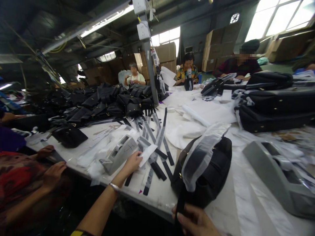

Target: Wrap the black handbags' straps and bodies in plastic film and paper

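Between the thumb and fingers of my left hand (133,162) is a white strip (148,154), either paper or thin foam; I cannot tell which. That hand is beside a grey tape dispenser (123,152). My right hand (195,221), low in the view, pinches a black strap (180,203) at the near side of a black handbag (219,164). The bag rests on the table, its handle (198,160) wrapped in translucent white film. Several black straps (157,168), partly wrapped in clear film, lie crosswise between my hands.
A second grey tape dispenser (273,177) stands at the right. Black bags are heaped at the back left (110,101) and stacked at the right (278,105). White sheets (209,111) cover the table's middle. A metal post (152,72) rises behind. A co-worker's hands (54,173) are at the left edge.
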The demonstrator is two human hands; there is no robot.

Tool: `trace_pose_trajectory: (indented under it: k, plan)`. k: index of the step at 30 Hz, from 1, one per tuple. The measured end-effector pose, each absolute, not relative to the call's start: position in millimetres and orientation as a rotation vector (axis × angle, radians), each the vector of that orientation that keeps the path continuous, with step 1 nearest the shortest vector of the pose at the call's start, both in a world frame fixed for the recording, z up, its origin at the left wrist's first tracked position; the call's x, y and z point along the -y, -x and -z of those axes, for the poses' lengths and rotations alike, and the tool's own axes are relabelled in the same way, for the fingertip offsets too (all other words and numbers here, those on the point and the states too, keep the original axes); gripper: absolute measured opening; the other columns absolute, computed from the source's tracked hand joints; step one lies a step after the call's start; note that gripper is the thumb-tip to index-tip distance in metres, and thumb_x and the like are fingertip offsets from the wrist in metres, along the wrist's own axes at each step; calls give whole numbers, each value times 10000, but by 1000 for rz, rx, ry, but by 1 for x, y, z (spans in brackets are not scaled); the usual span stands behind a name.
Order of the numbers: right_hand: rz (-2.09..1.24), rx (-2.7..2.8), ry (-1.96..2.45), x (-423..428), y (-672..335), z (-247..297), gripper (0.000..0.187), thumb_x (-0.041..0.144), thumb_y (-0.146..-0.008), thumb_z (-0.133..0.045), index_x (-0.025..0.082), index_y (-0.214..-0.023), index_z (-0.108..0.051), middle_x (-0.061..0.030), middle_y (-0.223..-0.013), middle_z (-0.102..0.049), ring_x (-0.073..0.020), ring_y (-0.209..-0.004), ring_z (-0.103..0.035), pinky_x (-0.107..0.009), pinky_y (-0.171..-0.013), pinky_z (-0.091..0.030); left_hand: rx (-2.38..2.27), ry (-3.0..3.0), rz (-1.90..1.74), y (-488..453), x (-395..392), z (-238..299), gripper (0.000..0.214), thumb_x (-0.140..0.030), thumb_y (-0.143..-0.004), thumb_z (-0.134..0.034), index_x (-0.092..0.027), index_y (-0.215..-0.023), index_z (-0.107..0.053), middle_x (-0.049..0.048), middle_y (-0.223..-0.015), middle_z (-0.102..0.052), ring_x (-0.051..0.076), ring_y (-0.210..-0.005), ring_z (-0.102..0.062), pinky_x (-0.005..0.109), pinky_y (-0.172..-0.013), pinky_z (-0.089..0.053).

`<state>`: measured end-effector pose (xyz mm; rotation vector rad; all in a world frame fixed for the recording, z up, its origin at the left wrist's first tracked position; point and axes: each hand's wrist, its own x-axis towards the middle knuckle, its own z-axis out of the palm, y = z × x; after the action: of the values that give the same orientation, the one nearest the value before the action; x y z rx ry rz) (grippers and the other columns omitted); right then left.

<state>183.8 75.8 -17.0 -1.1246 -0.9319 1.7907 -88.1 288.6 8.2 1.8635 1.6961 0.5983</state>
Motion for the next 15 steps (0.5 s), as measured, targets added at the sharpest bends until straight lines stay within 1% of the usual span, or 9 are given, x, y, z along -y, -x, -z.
trace_pose_trajectory:
  k: [2, 3, 5, 7, 10, 12, 15]
  plan:
    - [-1799, 963, 1088, -76, -185, 18, 597, 674, -669, -779, 149, -954, -774, -44, -828, -688, -99, -623, -536, -210, -586, -423, -1800, -1929, -543, 86, -280, -2, 248, -367, -935, -618, -143, -1037, -651, 67, -1016, -682, 217, -955, -655, 442, -881, -527]
    - [-1806, 975, 1085, -76, -185, 17, 578, 662, -681, -777, 151, -951, -773, -45, -841, -685, -100, -634, -536, -208, -589, -423, -1845, -1968, -521, 85, -278, -3, 239, -362, -931, -625, -147, -1033, -654, 75, -1071, -672, 233, -1024, -635, 473, -933, -502]
    - [-1814, 993, 1080, -76, -187, 15, 551, 646, -696, -775, 153, -943, -769, -43, -847, -676, -99, -640, -530, -205, -592, -422, -1910, -2046, -489, 81, -280, -10, 247, -357, -931, -624, -159, -1078, -653, 92, -1180, -643, 260, -1132, -591, 515, -1002, -454]
    - [-1803, 1000, 1063, -75, -187, 12, 537, 636, -711, -769, 155, -950, -765, -38, -836, -665, -96, -633, -521, -206, -594, -420, -1931, -2120, -466, 71, -288, -17, 278, -358, -941, -609, -170, -1144, -639, 101, -1256, -615, 272, -1192, -559, 533, -1037, -425]
    - [-1802, 1007, 1028, -74, -186, 10, 544, 642, -723, -756, 156, -968, -763, -41, -836, -663, -91, -614, -507, -213, -589, -417, -1919, -2188, -411, 51, -307, -21, 319, -393, -953, -588, -169, -1177, -628, 99, -1239, -627, 265, -1161, -584, 523, -1012, -451]
    - [-1799, 1005, 1021, -73, -185, 9, 554, 652, -723, -750, 156, -968, -765, -49, -853, -671, -93, -620, -508, -212, -586, -417, -1914, -2196, -366, 38, -320, -19, 325, -417, -944, -599, -165, -1147, -637, 94, -1195, -643, 253, -1103, -611, 501, -968, -487]
    - [-1781, 1019, 1026, -72, -184, 11, 566, 661, -715, -750, 154, -968, -766, -53, -850, -675, -96, -635, -515, -204, -585, -414, -1915, -2171, -335, 29, -335, -14, 307, -402, -933, -624, -160, -1121, -642, 85, -1143, -656, 230, -1018, -640, 460, -899, -531]
